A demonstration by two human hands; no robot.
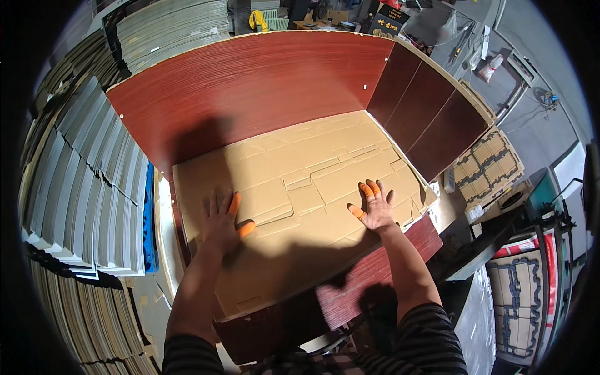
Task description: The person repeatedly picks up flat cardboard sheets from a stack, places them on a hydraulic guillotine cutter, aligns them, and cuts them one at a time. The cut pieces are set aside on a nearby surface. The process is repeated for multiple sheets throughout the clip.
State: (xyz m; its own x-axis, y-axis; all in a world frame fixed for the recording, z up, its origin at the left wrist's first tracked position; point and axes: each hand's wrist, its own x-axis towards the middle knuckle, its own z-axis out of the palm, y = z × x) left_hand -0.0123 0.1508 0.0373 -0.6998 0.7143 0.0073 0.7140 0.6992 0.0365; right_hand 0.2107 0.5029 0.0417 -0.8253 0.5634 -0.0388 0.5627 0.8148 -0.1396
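Note:
A large flat brown cardboard sheet (269, 165), scored and die-cut with box outlines, lies in front of me. Red wood-grain panels (262, 81) wall it in at the back, with darker ones on the right. My left hand (222, 224) rests on the sheet's left part in shadow, fingers spread, orange finger covers on the thumb and a finger. Toward the right edge, my right hand (377, 209) is laid on the cardboard with its fingers apart, orange covers on several fingers. Neither hand grips anything. Whether more sheets lie underneath is hidden.
Tall stacks of grey-white board (87, 181) stand at the left, with brown cardboard stacks (87, 319) nearer me. A low red panel (381, 269) borders the near side. Cut cardboard pieces (490, 169) and machine parts (550, 212) are at the right.

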